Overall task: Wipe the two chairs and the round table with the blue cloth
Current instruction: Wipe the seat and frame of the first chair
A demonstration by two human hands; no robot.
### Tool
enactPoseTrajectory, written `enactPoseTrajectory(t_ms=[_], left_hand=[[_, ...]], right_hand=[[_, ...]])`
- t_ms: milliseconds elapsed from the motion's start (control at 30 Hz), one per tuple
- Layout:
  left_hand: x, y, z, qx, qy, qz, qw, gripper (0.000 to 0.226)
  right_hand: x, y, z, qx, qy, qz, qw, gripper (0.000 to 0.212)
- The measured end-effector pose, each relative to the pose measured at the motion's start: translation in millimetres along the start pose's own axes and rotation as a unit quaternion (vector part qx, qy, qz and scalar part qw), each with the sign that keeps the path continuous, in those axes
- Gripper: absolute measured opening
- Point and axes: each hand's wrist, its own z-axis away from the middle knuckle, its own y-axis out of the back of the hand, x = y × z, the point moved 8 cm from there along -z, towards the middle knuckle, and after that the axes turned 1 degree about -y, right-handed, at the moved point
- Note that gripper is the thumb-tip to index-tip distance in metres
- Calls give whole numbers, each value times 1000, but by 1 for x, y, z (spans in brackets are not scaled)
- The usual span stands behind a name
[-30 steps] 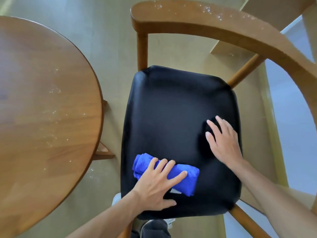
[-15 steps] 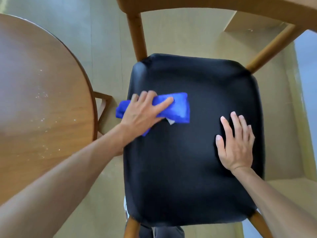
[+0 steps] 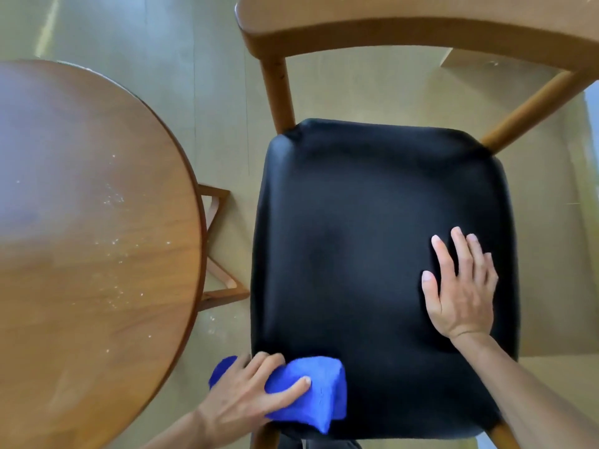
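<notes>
- Since half a second ago, when it worked the seat's far left, I read the left hand (image 3: 246, 393) back at the near-left corner, fingers (image 3: 285, 388) curled over the bunched blue cloth (image 3: 311, 387).
- Right hand (image 3: 460, 286) stays flat, fingers spread, bracing the black seat (image 3: 372, 205).
- One stroke done; chair back (image 3: 389, 24) and round table (image 3: 81, 222) show white specks.
- Floor (image 3: 146, 43): pale.

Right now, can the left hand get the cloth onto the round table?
Probably yes. The left hand grips the blue cloth at the seat's near left corner; the round table sits just beside it, nothing between.
</notes>
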Motion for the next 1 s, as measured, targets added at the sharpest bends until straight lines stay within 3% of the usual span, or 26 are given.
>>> enactPoseTrajectory(t_ms=[67, 167, 267, 333, 467, 633, 767, 833, 900, 1000], left_hand=[[-6, 4, -6, 6, -1, 7, 1000, 51], [-31, 26, -46, 73, 50, -7, 996, 54], [-89, 54, -115, 149, 165, -14, 975, 77], [-130, 76, -164, 186, 238, -40, 952, 73], [-152, 89, -197, 180, 317, -80, 928, 63], [-90, 64, -142, 128, 293, -83, 944, 72], [-43, 43, -91, 48, 273, -3, 961, 81], [-40, 49, -77, -3, 328, 90, 940, 69], [-36, 70, -67, -8, 375, 205, 904, 58], [-12, 140, -57, 76, 375, 343, 858, 56]], right_hand=[[1, 0, 0, 0, -2, 4, 1000, 57], [1, -1, 1, -4, 0, 13, 1000, 57], [2, -3, 1, -8, 1, 14, 1000, 57], [1, -4, 2, -15, 2, 15, 1000, 57], [1, -4, 1, -29, 1, 15, 999, 57], [-3, -1, 3, -88, 1, 7, 996, 58], [-5, 15, -3, -223, -34, 19, 974, 59], [-18, 34, 0, -303, -55, 10, 951, 58], [-40, 70, 11, -335, -94, -80, 934, 50], [-79, 138, 49, -339, -192, -300, 871, 36]])
